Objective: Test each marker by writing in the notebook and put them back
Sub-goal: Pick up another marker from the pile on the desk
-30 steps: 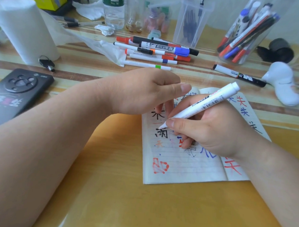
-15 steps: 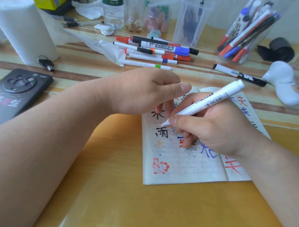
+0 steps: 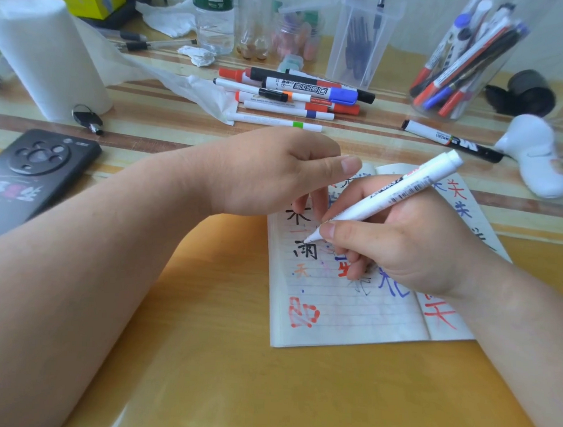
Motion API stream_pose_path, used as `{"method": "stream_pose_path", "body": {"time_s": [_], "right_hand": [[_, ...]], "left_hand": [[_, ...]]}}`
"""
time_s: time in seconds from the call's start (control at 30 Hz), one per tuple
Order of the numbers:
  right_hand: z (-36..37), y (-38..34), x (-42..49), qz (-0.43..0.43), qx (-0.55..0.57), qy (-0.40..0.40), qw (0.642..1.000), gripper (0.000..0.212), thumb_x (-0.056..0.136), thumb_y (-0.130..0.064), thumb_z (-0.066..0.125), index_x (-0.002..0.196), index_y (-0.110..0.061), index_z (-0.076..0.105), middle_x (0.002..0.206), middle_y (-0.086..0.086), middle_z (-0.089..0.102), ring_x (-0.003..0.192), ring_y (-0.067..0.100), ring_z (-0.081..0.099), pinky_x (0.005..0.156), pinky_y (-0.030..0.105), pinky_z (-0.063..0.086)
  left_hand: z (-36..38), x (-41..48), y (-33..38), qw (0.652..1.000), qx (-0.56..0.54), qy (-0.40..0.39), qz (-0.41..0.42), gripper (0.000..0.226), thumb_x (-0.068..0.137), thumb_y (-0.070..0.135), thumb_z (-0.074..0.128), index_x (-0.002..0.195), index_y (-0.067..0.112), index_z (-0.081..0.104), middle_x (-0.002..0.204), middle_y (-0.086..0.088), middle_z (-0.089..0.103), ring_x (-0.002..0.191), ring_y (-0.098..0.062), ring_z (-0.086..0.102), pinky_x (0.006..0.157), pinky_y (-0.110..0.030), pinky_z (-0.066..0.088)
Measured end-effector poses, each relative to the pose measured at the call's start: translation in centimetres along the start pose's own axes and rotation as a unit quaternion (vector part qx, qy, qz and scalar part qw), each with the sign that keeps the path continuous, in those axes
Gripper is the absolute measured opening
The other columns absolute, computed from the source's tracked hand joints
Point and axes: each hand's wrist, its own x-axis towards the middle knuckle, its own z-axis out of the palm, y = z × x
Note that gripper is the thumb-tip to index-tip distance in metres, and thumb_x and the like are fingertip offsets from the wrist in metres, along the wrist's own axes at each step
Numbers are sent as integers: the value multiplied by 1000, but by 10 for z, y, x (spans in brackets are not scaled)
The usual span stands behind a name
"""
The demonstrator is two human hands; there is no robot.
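An open lined notebook lies on the table, covered with black, red, blue and orange characters. My right hand grips a white marker in a writing hold, its tip touching the left page near a black character. My left hand rests on the notebook's top left, fingertips pressing the page; I cannot see anything held in it. A pile of markers lies behind my hands. A clear cup of markers stands at the back right.
A single black-and-white marker lies right of the pile. A paper towel roll, keys and a black phone sit at the left. A water bottle, clear pen box and white gadget line the back.
My right hand has shifted the white marker slightly up the page, its barrel tilting more to the right. My left hand has stayed in place on the notebook.
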Motion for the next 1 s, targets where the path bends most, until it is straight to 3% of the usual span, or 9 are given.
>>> {"method": "stream_pose_path", "body": {"time_s": [0.13,0.37,0.57,0.67,1.0], "right_hand": [[1,-1,-1,-8,-36,1,999,14,81,-10,77,70,-13,69,62,7,69,49,27,67,48,42,59],[1,-3,-3,-9,-38,-14,999,12,81,-13,78,71,-13,72,63,6,70,50,24,67,49,42,60],[1,-1,1,-1,-48,9,999,10,80,-5,73,71,-6,68,55,3,65,42,23,63,40,29,48],[0,0,1,0,-43,10,999,9,79,-6,73,72,-4,68,53,3,63,41,24,61,40,29,46],[0,-1,-1,-9,-40,-15,999,10,80,-6,75,71,-6,70,55,5,63,43,22,62,42,29,48]], "left_hand": [[1,1,0,1000,0,1,-3,47,95,59,41,81,19,62,80,9,74,79,-16,70,82,-40,55],[1,0,1,1000,4,3,-7,47,96,59,41,82,21,64,82,7,74,81,-16,70,84,-44,55],[0,-1,5,1000,2,3,-9,45,104,53,42,80,20,63,80,9,74,80,-16,69,82,-36,53],[0,-1,6,1000,6,5,-13,42,104,51,43,77,23,60,77,10,73,78,-14,68,77,-31,50],[0,-1,4,1000,-2,-5,-4,43,102,54,42,81,21,62,82,7,76,80,-17,70,85,-43,55]]}}
